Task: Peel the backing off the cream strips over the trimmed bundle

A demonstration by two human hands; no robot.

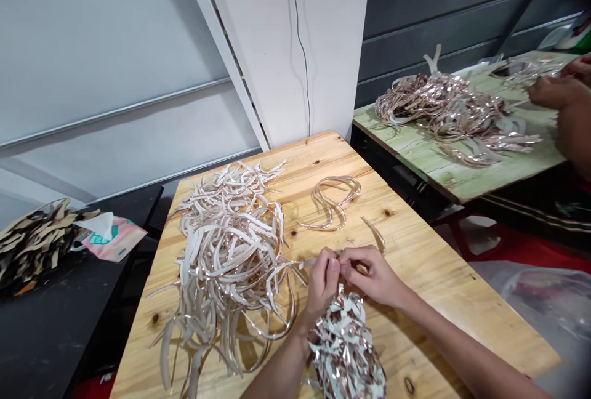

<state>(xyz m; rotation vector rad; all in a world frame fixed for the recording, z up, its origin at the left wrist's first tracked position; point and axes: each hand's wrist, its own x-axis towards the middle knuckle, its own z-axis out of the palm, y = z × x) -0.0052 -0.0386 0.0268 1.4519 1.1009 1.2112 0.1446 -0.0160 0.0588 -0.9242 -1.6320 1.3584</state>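
1. No text, brand, number or sign can be read with certainty.
2. The pink-and-white soft plastic tissue pack [122, 242], lying on the black table [34, 350] at the left, bears a teal-green printed patch [98, 239] with pale marks; they are too small and blurred to make out.
3. At the far right, a white, green and red object [580, 34], cut off by the picture's edge, shows coloured areas but no legible lettering.
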